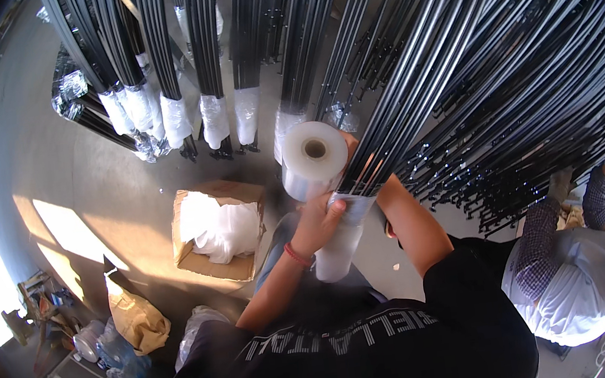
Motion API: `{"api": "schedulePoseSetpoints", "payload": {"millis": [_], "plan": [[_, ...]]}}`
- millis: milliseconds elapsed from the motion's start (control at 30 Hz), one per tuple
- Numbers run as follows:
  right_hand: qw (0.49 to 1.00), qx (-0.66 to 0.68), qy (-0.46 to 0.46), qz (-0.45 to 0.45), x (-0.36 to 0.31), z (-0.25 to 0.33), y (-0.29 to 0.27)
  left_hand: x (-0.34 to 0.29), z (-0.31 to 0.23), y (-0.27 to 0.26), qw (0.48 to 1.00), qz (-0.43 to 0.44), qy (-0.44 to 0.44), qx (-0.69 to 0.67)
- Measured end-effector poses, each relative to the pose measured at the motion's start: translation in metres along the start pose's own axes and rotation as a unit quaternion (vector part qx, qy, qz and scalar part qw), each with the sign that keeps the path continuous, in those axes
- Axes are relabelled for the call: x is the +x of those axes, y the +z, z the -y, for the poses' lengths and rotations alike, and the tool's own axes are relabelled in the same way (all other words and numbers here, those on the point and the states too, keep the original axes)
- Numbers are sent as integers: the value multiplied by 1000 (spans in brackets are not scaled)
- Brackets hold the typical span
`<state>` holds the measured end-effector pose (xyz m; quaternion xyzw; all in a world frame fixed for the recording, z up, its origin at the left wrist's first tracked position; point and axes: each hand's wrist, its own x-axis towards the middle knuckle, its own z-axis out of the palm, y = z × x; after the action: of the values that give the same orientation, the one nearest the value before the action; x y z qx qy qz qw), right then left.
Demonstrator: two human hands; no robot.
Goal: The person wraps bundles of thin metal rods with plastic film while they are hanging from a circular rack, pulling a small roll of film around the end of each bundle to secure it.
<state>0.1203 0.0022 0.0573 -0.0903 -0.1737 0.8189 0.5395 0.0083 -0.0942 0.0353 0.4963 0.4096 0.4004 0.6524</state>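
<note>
Wrapping One Rod Bundle's End While Many Rods Are Waiting Bare

The person is working on a slanting bundle of black rods [417,77], and its film-covered end [338,249] is pointing down just in front of the torso. The left grip [315,227] is clasping the bundle near the upper edge of that covering, its thumb pressing on the front. A thick roll of clear film [300,180] is standing just to the left of the rods, its hollow core facing up. The right grip [351,145] is reaching behind the rods, and the roll is partly hiding it; whether it is closing on anything, I cannot tell.

This end is looking well advanced, since film is already covering it. Finishing the wrap and freeing the roll are probably remaining, though I cannot make out whether film is running between the two.

Beyond, a row of wrapped bundles [215,120] is showing film on the lower ends, so those are seeming done there. To the right, a broad mass of unwrapped rods [534,104] is showing no clear sign of film, so much is likely remaining if these are due the same covering. A co-worker [567,281] is holding gloved hands near those rods. On the left, an open cardboard box [207,271] is holding white sheeting [221,229].
</note>
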Motion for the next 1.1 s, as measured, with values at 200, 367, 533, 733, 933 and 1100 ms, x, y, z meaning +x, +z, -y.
{"api": "schedulePoseSetpoints", "payload": {"millis": [200,367,533,733,933,1100], "plan": [[994,99,-15,39,-8,-19,-4,0,-12,3,996,-60,71,-16],[985,156,-13,73,-11,-26,-3,1,20,1,995,-44,43,-75],[974,199,-27,102,-14,-32,-1,2,-30,11,976,-26,22,-217],[933,319,-93,136,-20,-68,2,-3,-9,9,982,-69,-19,-173],[888,403,-145,165,-22,-97,-1,-6,49,-4,967,-55,10,-247],[934,304,-92,163,-15,-63,-9,-2,68,-17,974,-133,177,45]]}}
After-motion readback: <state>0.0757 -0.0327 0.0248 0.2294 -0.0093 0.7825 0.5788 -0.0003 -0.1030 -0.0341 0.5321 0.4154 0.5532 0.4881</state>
